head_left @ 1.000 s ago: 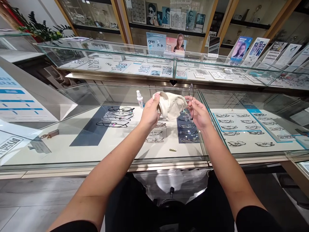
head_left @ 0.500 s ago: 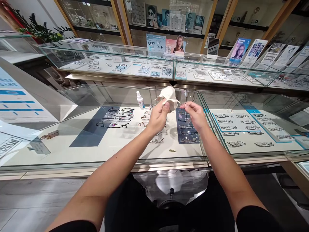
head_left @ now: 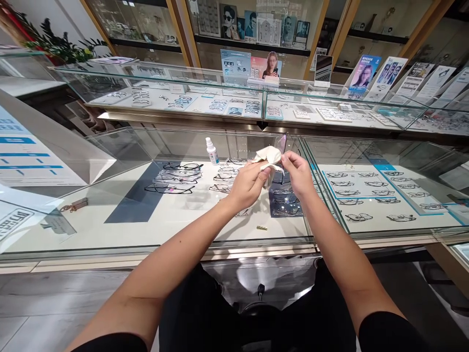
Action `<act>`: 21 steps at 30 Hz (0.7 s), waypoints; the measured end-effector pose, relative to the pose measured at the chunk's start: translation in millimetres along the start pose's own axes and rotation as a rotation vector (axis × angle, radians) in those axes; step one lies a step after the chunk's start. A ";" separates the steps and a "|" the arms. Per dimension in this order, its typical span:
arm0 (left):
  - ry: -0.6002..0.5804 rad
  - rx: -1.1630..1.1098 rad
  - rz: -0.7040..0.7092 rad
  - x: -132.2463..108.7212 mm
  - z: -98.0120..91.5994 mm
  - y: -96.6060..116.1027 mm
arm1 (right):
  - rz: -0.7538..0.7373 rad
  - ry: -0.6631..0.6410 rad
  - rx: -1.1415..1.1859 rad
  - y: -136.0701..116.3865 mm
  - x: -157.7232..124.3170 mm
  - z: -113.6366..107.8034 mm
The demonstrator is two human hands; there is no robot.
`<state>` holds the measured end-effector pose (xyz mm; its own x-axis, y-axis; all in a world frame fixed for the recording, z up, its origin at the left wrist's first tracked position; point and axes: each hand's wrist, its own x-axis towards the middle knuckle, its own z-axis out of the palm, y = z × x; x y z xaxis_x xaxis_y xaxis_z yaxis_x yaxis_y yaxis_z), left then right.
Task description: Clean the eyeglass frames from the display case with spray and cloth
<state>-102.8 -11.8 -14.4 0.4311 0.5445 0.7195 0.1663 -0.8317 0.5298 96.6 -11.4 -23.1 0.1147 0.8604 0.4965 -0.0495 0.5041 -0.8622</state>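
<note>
My left hand (head_left: 250,182) is closed around a cream-coloured cloth (head_left: 270,154), which bunches above the fingers and hangs below them. Close to its right, my right hand (head_left: 297,171) pinches a thin-rimmed pair of glasses (head_left: 281,143). One lens rises above the fingertips with a purple sheen. The cloth is against the glasses and hides part of the frame. Both hands are above the glass display counter (head_left: 190,230). Behind my left hand, a white spray bottle (head_left: 212,152) stands upright.
Several eyeglass frames (head_left: 174,177) lie in rows inside the counter, on white and dark panels. More frames (head_left: 359,217) are in the right-hand case. A folded white sign (head_left: 40,146) stands on the left. Another glass case (head_left: 172,100) runs behind, with leaflets (head_left: 362,78) on top.
My left hand has moved right and slightly down, bringing the cloth from beside the glasses onto them. My right hand has barely moved and keeps its pinch.
</note>
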 end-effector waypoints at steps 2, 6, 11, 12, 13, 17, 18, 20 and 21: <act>0.073 -0.111 -0.065 0.3 0.5 1.6 | 0.022 0.068 0.054 0.4 2.4 -1.4; 0.081 -0.197 -0.123 -1.5 6.4 2.5 | 0.081 0.176 0.131 2.7 6.3 -4.3; -0.170 -0.022 -0.004 -6.9 16.7 4.9 | 0.093 0.163 0.092 2.8 4.8 -5.0; -0.206 0.004 0.005 -7.3 17.2 5.7 | 0.091 0.168 0.077 3.1 4.7 -5.4; -0.227 0.016 0.001 -7.2 16.9 6.5 | 0.086 0.176 0.062 3.8 5.1 -6.3; -0.186 -0.124 -0.093 -3.5 11.3 7.1 | 0.049 0.220 0.050 10.0 11.7 -17.0; -0.169 -0.200 -0.139 -2.2 9.9 6.0 | 0.036 0.237 0.055 11.4 14.1 -21.2; -0.212 -0.361 -0.243 -0.4 8.1 2.5 | 0.003 0.267 0.051 12.7 18.1 -29.5; -0.277 -0.424 -0.282 -0.2 7.9 0.6 | -0.018 0.279 0.044 12.3 19.4 -33.1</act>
<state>-95.7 -13.2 -17.8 0.6474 0.6426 0.4098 -0.0367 -0.5108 0.8589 131.0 9.0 -27.4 0.3840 0.8009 0.4594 -0.0876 0.5269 -0.8454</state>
